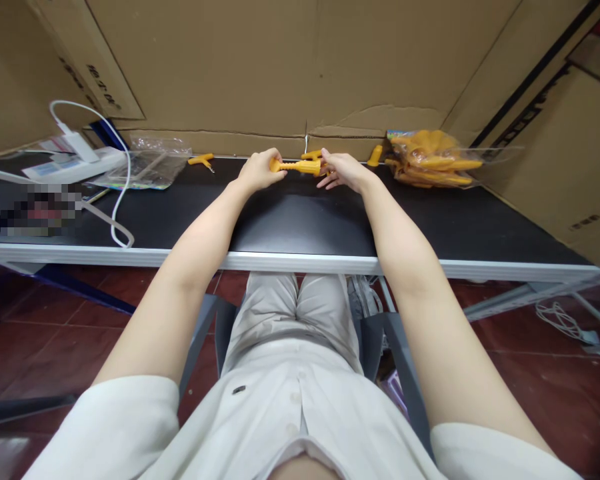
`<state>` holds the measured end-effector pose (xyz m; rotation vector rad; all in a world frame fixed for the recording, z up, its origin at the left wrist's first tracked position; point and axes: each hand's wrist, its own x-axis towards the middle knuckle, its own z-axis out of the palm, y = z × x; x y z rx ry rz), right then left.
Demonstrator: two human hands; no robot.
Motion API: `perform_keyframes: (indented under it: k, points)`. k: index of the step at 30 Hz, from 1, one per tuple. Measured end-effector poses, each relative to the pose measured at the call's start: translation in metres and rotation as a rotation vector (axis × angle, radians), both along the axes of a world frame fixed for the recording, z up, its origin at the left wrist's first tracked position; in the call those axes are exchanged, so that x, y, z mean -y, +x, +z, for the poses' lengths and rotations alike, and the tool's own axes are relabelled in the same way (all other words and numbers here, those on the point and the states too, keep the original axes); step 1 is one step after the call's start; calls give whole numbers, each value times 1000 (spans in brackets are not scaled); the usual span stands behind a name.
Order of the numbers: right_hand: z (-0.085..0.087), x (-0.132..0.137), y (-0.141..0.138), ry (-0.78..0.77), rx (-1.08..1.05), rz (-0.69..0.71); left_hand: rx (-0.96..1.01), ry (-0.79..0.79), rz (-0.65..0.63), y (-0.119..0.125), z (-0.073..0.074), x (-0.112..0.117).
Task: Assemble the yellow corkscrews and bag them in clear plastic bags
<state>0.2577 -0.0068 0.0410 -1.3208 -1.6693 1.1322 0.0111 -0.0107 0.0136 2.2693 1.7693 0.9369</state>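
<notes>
Both my hands reach to the far side of a black table (300,227). My left hand (260,170) is closed around one end of a yellow plastic tool (297,166) that lies crosswise between the hands. My right hand (343,170) grips its other end, with some fingers spread below it. Another yellow piece (311,155) lies just behind the tool.
A clear bag of yellow plastic parts (433,159) sits at the far right. Single yellow pieces lie at the back, one a T-shaped piece (201,160), one a stub (375,155). An empty clear bag (147,163), a white power strip (75,163) and a white cable (123,200) are at left. Cardboard lines the back.
</notes>
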Motion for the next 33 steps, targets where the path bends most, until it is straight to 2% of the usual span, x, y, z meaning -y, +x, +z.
perform_keyframes:
  k: [7,12,19,33]
  points:
    - [-8,-11,7,43,0,67,-9,-13,-2,-2,-3,-5]
    - [-7,-8,6,41,6,70,-16,-23,2,-1,0,-2]
    - [-2,2,3,11,16,30,-2,2,-24,1,-2,0]
    - [-2,3,-7,-28,37,-53,-40,15,-20,3,-1,0]
